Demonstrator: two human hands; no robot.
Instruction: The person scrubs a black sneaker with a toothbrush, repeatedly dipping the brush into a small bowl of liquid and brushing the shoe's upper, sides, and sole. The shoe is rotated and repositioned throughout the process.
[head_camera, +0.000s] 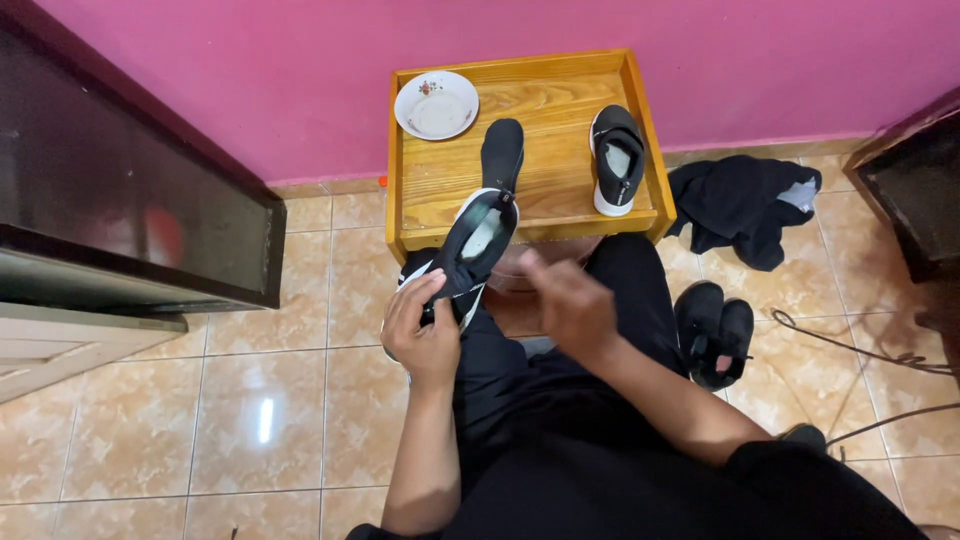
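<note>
My left hand (425, 325) grips a black shoe (470, 250) above my lap, near the wooden table (560, 150). My right hand (570, 300), blurred, hovers unclenched beside it. An insole (502, 152) lies on the table; fitting it seems next.

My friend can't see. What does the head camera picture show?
A seated person's left hand holds a black shoe over a wooden tray; the right hand hovers beside it. The tray holds another shoe, an insole and a saucer.

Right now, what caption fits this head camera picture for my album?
Left hand grips a black shoe above a wooden tray; blurred right hand hovers beside it.
</note>
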